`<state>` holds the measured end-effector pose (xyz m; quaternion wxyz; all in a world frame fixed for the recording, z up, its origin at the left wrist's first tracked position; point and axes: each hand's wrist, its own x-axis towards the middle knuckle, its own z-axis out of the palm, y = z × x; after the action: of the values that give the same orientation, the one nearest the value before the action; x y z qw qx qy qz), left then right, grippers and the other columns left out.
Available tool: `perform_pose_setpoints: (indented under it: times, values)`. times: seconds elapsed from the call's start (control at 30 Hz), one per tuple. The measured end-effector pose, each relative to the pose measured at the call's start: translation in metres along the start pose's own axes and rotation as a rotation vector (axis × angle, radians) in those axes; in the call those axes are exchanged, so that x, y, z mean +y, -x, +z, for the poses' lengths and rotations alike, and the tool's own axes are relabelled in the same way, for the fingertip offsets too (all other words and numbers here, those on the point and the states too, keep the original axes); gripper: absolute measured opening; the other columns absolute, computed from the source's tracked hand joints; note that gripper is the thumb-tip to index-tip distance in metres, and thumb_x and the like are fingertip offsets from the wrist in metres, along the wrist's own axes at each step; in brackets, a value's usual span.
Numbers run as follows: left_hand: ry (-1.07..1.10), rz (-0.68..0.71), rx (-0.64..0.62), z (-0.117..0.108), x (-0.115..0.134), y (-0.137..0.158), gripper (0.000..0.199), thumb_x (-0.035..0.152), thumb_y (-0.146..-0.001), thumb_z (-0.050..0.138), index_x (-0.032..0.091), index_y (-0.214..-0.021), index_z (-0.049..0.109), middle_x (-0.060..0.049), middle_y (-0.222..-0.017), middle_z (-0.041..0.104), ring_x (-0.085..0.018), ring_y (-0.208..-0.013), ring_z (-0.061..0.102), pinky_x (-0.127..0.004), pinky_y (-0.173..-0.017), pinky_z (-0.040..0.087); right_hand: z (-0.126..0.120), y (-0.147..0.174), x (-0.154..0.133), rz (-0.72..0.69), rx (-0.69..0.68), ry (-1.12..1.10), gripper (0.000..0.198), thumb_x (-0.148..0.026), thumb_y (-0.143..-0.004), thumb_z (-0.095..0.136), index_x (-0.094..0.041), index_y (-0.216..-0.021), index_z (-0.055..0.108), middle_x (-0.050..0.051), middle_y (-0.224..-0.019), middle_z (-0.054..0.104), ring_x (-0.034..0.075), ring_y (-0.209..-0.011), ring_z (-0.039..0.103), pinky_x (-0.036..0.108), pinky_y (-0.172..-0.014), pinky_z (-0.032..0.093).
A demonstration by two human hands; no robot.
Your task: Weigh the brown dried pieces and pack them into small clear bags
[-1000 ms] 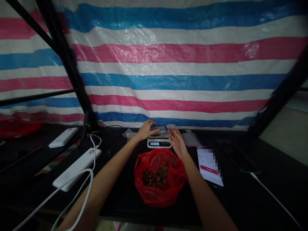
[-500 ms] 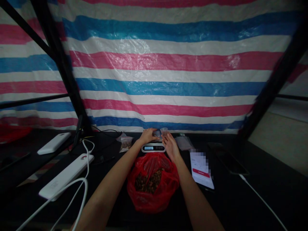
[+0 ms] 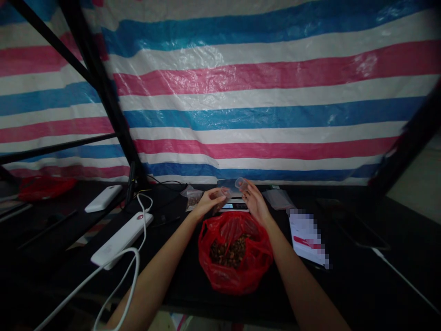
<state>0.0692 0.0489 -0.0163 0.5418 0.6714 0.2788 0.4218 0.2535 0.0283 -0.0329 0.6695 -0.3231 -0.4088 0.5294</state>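
Observation:
My left hand point(image 3: 208, 203) closes around a small clear plastic container point(image 3: 226, 192), perhaps a cup, its shape partly covered by the fingers. A small clear plastic cup point(image 3: 241, 185), tilted, is pinched in my right hand point(image 3: 254, 198). Both hands are above a small digital scale point(image 3: 234, 206) with a lit display; the hands partly cover it. Nearer to me, between my forearms, an open red plastic bag point(image 3: 236, 284) holds many small brown pieces point(image 3: 227, 253), too dim to name. A clear bag point(image 3: 193, 198) with brown contents lies left of my left hand.
Flat clear bags point(image 3: 278, 198) lie right of my right hand, with a lit phone point(image 3: 309, 239) nearer. A darker phone point(image 3: 363, 232) has a white cable. White power strip point(image 3: 120, 241) and looping cables point(image 3: 136, 276) occupy the left. Striped sheeting point(image 3: 258, 119) hangs behind.
My hands have moved apart, each with its clear plastic piece. The view has turned slightly left, so everything sits further right in the picture.

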Motion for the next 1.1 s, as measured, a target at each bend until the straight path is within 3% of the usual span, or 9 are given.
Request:
perform_pose_setpoints:
  times: [0.2,0.5,0.83,0.97,1.1]
  values:
    - [0.089,0.02,-0.021,0.009,-0.001,0.002,0.049,0.035,-0.062,0.069,0.012,-0.104,0.057,-0.01,-0.102,0.063,-0.02,-0.092,0.057,-0.032,-0.085,0.041,0.015,0.008,-0.009,-0.064,-0.067,0.007,0.034,-0.035,-0.07,0.06,-0.028,-0.103,0.059,0.0,-0.107,0.062,0.018,-0.098,0.056,0.032,-0.086,0.039]
    - [0.049,-0.014,0.034,0.005,-0.007,0.005,0.047,0.038,-0.061,0.069,0.012,-0.098,0.058,-0.006,-0.092,0.064,-0.017,-0.084,0.058,-0.027,-0.077,0.042,0.02,0.011,-0.011,-0.144,-0.164,0.305,0.036,-0.036,-0.071,0.06,-0.026,-0.105,0.061,0.001,-0.111,0.061,0.023,-0.109,0.049,0.039,-0.095,0.031]
    - [0.071,0.002,-0.001,0.005,-0.006,0.005,0.047,0.038,-0.061,0.069,0.011,-0.099,0.058,-0.007,-0.09,0.065,-0.017,-0.08,0.059,-0.027,-0.076,0.043,0.032,0.023,-0.022,-0.48,-0.108,0.557,0.029,-0.037,-0.078,0.051,-0.025,-0.102,0.063,0.003,-0.113,0.059,0.021,-0.108,0.049,0.039,-0.098,0.03]
    - [0.071,0.003,-0.021,0.006,-0.003,0.007,0.046,0.036,-0.063,0.068,0.012,-0.101,0.059,-0.008,-0.096,0.064,-0.018,-0.085,0.059,-0.028,-0.08,0.043,0.029,0.02,-0.019,-0.458,-0.037,0.456,0.028,-0.035,-0.076,0.054,-0.023,-0.099,0.064,0.004,-0.11,0.061,0.021,-0.106,0.05,0.038,-0.094,0.033]
    - [0.113,0.049,-0.007,0.006,0.004,0.006,0.046,0.038,-0.065,0.066,0.012,-0.103,0.059,-0.01,-0.103,0.062,-0.02,-0.094,0.057,-0.031,-0.087,0.039,0.017,0.01,-0.01,-0.362,0.163,0.183,0.03,-0.034,-0.07,0.06,-0.022,-0.098,0.062,0.005,-0.109,0.061,0.02,-0.099,0.054,0.036,-0.083,0.041]
